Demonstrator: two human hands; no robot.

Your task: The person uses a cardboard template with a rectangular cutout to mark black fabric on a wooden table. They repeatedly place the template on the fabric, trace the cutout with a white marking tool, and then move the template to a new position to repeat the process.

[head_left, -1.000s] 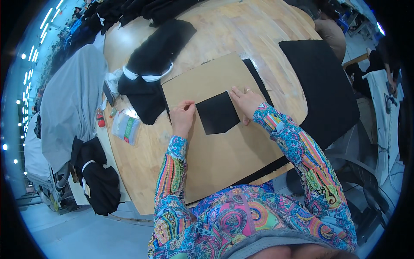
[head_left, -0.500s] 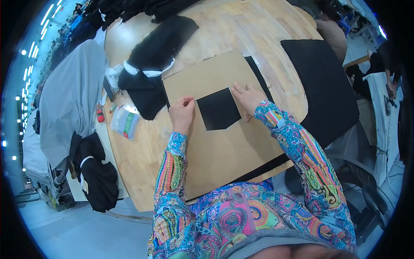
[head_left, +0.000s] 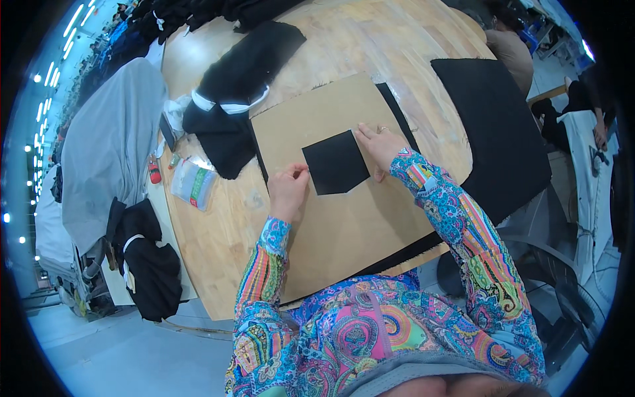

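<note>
A tan cardboard sheet (head_left: 344, 228) lies on black fabric that shows along its edges. In its middle is a black pocket-shaped patch (head_left: 336, 163) with a pointed lower edge; I cannot tell if it is a piece on top or a cut-out. My left hand (head_left: 289, 192) is at the patch's left edge, thumb and fingertips pinched together; what is between them, if anything, is too small to make out. With fingers stretched out, my right hand (head_left: 381, 148) rests on the cardboard at the patch's upper right edge.
All this lies on a wooden table (head_left: 350, 40). Black fabric bundles with a white band (head_left: 228, 92) lie to the left, near a plastic bag (head_left: 193, 184) and a small red object (head_left: 154, 171). A large black panel (head_left: 493, 126) overhangs the right edge; a dark chair (head_left: 549, 264) stands below it.
My left hand has moved down and to the right along the patch's left edge, still pinched. The right hand stays nearly where it was.
</note>
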